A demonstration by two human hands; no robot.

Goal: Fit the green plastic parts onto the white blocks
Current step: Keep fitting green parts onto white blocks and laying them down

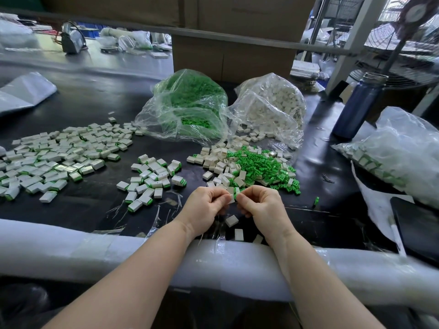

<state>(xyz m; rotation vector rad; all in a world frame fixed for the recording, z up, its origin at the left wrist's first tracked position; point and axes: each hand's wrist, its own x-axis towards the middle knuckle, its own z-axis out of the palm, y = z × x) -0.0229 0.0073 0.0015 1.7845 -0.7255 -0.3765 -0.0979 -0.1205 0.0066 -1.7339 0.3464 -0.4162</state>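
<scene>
Green part (236,192) and white block (230,195) meet at the lower centre of the frame, between the two hands. The left hand (206,205) pinches the block between curled fingers; the right hand (260,203) pinches the green part against it. How far the part is seated is hidden by the fingertips.

The loose supply lies just above the hands: a mixed heap of green parts (259,166) and white blocks (217,160). Behind it, at centre, stand a clear bag of green parts (190,103) and one of white blocks (275,103). Finished pieces (54,157) spread across the left of the black table (95,200), with a smaller cluster (154,176) nearer the middle.

Likely trouble: the part is small and held only at the tips, so a skewed push could jam it crooked or flick it out of the pinch. Three bare blocks (231,220) lie just under the wrists beside the padded edge (71,248), and a forearm shift could knock them off. A stray green part (316,200) at lower right could be missed.

No readable writing or brand shows; the blue bottle (356,108) at right carries none I can make out.
</scene>
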